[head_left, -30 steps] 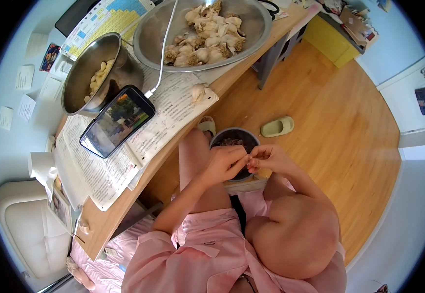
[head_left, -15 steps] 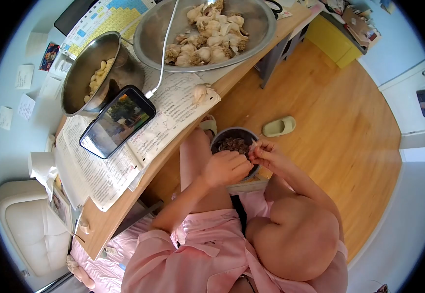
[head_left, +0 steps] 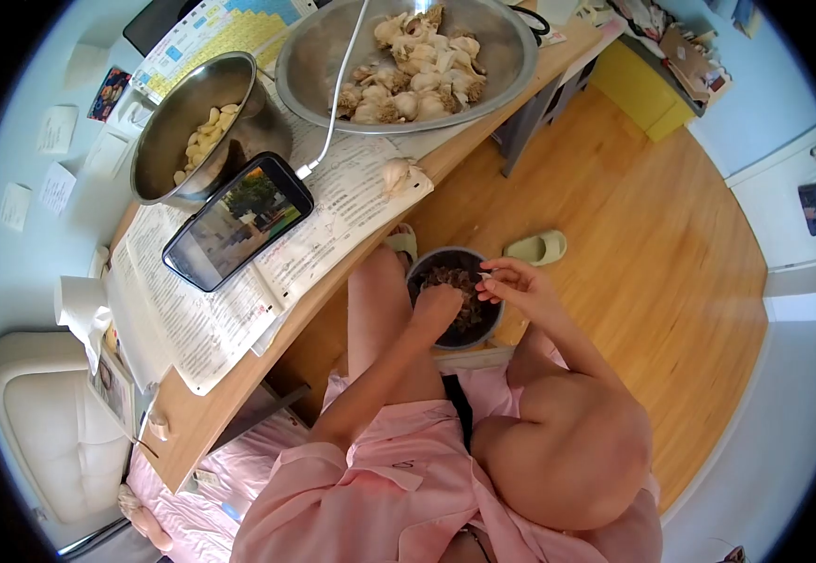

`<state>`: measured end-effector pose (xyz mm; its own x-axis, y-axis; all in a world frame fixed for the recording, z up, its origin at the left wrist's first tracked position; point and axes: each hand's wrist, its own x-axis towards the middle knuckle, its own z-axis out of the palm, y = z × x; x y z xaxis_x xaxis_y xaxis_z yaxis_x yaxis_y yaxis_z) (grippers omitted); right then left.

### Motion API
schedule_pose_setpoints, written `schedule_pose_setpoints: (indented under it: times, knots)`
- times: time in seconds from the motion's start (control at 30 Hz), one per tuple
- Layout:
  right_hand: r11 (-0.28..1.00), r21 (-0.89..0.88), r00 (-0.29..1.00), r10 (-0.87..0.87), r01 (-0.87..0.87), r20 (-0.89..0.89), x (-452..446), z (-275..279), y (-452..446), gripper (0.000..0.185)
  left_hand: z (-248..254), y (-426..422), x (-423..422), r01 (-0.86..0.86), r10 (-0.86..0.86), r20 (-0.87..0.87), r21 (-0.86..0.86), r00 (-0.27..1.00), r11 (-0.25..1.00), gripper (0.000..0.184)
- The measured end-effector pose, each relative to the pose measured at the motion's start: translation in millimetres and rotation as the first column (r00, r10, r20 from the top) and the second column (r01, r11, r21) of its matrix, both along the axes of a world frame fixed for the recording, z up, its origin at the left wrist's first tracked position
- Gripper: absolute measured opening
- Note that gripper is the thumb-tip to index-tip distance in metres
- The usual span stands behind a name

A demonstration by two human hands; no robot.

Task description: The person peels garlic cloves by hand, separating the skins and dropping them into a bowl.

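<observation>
My right hand [head_left: 513, 287] is at the right rim of a dark bin [head_left: 494, 324], pinching a small pale garlic clove [head_left: 485, 275] between thumb and fingertips. Inside the bin lie brownish garlic skins [head_left: 464, 314]. My left hand [head_left: 439, 308] is lowered over the bin's left side, its fingers curled down; what they hold, if anything, is hidden. On the desk, a wide metal basin [head_left: 300, 80] holds several whole garlic bulbs [head_left: 431, 70]. Peeled cloves [head_left: 209, 134] lie in a deeper steel pot [head_left: 159, 155].
A phone [head_left: 239, 222] on a white cable leans against the pot, above printed papers [head_left: 211, 328]. One garlic piece [head_left: 396, 175] rests near the desk edge [head_left: 333, 267]. A pale green slipper [head_left: 536, 248] lies on the wooden floor beyond the bin.
My left hand has moved away from my right hand and down into the bin's opening. My right hand stays near the rim with its fingers more spread. The view has shifted slightly.
</observation>
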<state>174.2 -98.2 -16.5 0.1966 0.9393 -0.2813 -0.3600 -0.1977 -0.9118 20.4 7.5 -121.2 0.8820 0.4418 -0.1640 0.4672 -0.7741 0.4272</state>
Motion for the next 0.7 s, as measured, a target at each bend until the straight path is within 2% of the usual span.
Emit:
schedule_pose_setpoints:
  times: [0.17,0.27,0.37,0.47,0.57,0.7]
  knots:
    - [1.000,0.005,1.000,-0.002,0.002,-0.017,3,1,0,0.021,-28,-9,9,-0.043,0.041,-0.033,-0.074,0.999,0.996,0.020]
    - [1.000,-0.009,0.998,-0.004,0.004,-0.055,3,6,0,0.019,-48,-13,-3,-0.022,0.020,0.265,0.005,0.964,1.000,0.019]
    - [1.000,-0.020,0.998,-0.001,0.000,-0.056,2,6,1,0.020,-1,-6,-6,-0.002,0.028,0.135,-0.186,0.990,0.983,0.020]
    - [0.999,0.024,1.000,0.026,-0.026,0.001,1,-1,0,0.020,55,-2,-3,-0.021,0.226,0.338,-0.517,0.914,0.856,0.019]
    - [0.998,0.041,0.999,0.038,-0.037,-0.018,-1,-4,-1,0.021,95,-2,-7,0.052,0.263,0.460,-0.567,0.848,0.822,0.017]
    - [0.999,0.017,0.999,0.043,-0.043,-0.023,1,-9,-2,0.020,117,3,-9,0.139,0.164,0.499,-0.515,0.851,0.846,0.011]
